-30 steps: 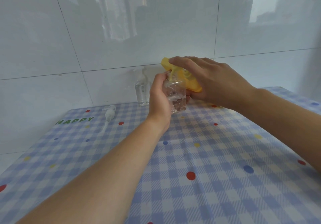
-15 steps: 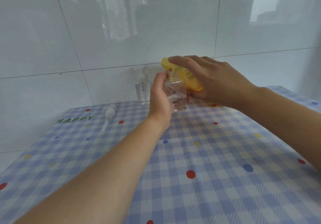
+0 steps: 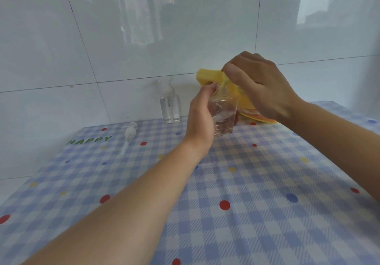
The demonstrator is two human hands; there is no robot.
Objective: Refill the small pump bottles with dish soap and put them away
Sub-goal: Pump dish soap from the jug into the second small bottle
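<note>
I am filling the open bottle (image 3: 225, 116), which my left hand (image 3: 200, 118) is gripping with fingers wrapped round its clear body, just above the checked surface (image 3: 246, 182). I cannot tell whether its base is touching down. My right hand (image 3: 261, 91) is curled over the yellow pouch (image 3: 207, 76) from one o'clock of the bottle, thumb and forefinger pinching near the spout, which is pointing down into the neck.

To do this well, I am thinking the spout should be sitting right inside the neck before I am squeezing at all, since the opening looks narrow and the soap would be running down the outside and making my grip slippery. A slow, steady squeeze seems safer than a hard one. The bottle is leaning a little, so I am wanting it upright and braced as it gets heavier. Soap looks to be only partway up, though the glare is making the level hard to read. I am leaving room for the pump's tube.

A second bottle (image 3: 169, 108), pump already on, is standing at nine o'clock by the wall. The loose pump (image 3: 130, 133) is lying further out toward eight o'clock, waiting to be screwed on.
</note>
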